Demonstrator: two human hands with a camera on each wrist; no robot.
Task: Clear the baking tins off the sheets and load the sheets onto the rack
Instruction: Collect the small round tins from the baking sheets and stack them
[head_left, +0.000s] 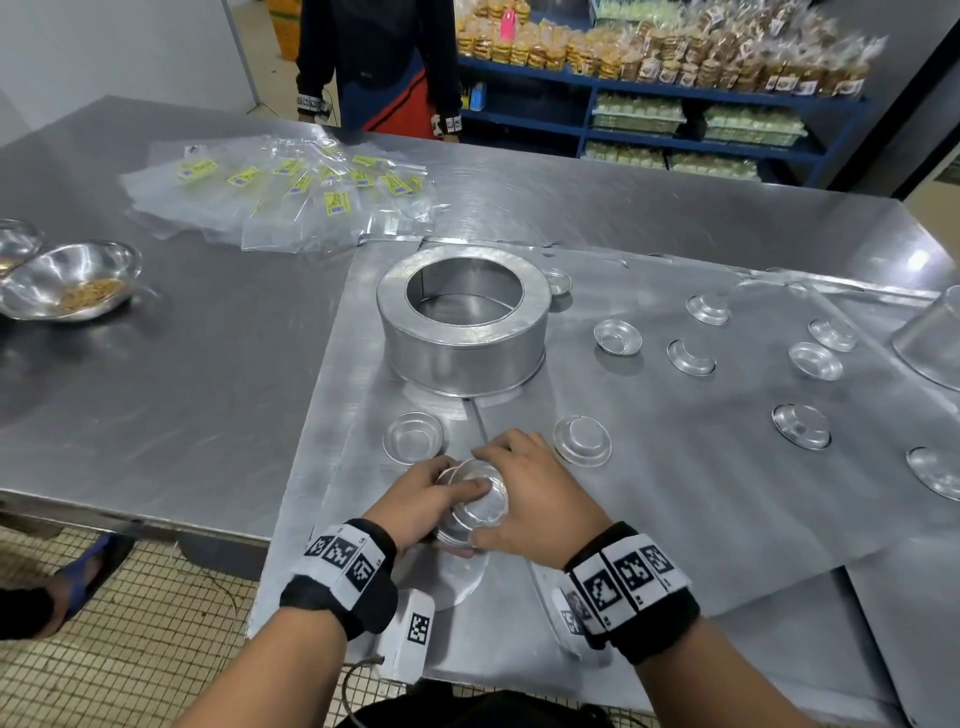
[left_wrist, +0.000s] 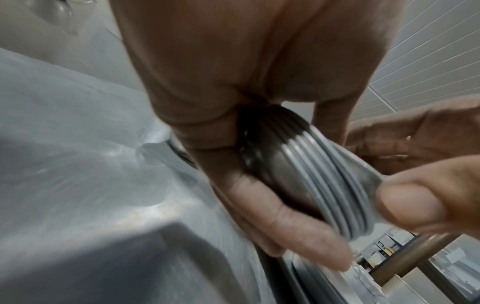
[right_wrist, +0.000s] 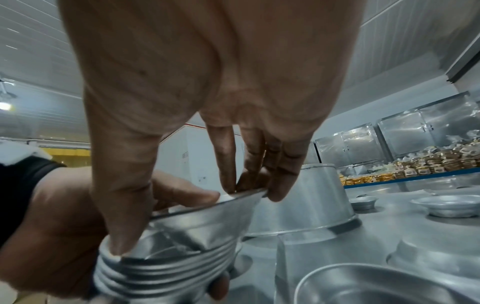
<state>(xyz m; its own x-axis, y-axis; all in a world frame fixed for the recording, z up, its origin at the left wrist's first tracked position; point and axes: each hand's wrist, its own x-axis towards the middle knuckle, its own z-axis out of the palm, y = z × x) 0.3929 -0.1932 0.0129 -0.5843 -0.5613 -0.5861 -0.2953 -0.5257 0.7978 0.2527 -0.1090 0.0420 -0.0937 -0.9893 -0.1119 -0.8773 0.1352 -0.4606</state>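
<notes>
A nested stack of small round aluminium tins (head_left: 475, 506) is held tilted above the near edge of the front baking sheet (head_left: 519, 613), its stepped rims showing as close ridges in both wrist views (left_wrist: 324, 185) (right_wrist: 166, 265). More small tins lie scattered on the sheets, some upright (head_left: 617, 336), some upside down (head_left: 582, 440), one upright just left of the stack (head_left: 414, 437). A large ring-shaped cake tin (head_left: 464, 322) stands at the back of the front sheet. A second flat grey sheet (head_left: 727, 493) overlaps it to the right.
</notes>
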